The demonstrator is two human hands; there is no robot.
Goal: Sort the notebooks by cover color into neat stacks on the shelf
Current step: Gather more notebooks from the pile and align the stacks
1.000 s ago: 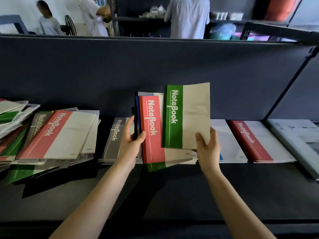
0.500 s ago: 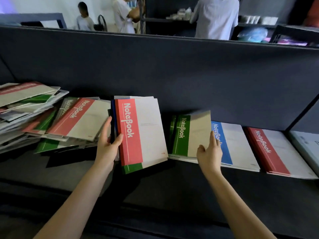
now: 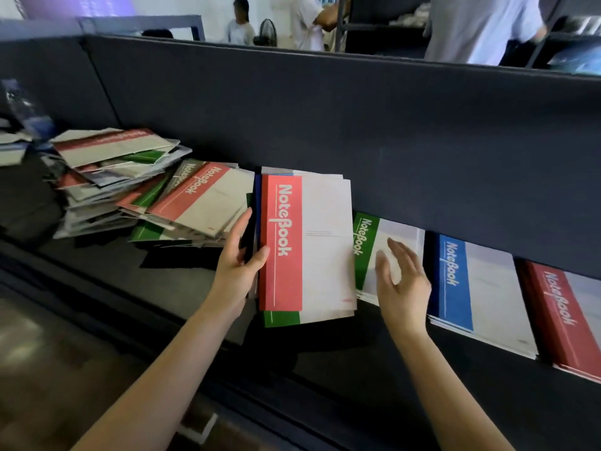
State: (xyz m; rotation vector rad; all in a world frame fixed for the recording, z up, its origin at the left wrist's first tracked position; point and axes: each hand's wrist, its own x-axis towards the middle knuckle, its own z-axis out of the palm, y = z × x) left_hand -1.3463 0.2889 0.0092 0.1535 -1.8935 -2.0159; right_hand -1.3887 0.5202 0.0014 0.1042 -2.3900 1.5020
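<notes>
**On the shelf, between two hands: dealing out a mixed bundle**

Between the thumb (image 3: 260,257) and the curled fingers of our left hand (image 3: 239,271) we grip a bundle of notebooks (image 3: 325,249) by its spine edge. The thumb lies on the red cover (image 3: 281,242) on top, and a green cover (image 3: 281,319) shows below the bundle's lower edge. Just right of the bundle, under the fingers (image 3: 401,252) of our right hand (image 3: 403,284), lies the green stack (image 3: 366,242). These fingers are straight, loosely spread and hold nothing; we cannot tell whether they touch the stack or hover just over it. Beside the little-finger side of that hand sits the blue stack (image 3: 455,281), and beyond it the red stack (image 3: 559,317). Left of the left-hand fingers, the unsorted heap (image 3: 146,190) sprawls on the shelf (image 3: 357,369).

We judge the step in hand to be dealing the bundle out colour by colour, with much of the sorting left to do. The red notebook is next. The next move calls for the right fingers to pinch its free edge, carry it past green and blue, and square it on the red stack. Our left grip must ease enough to free one book only, or the ones beneath may slide out
</notes>
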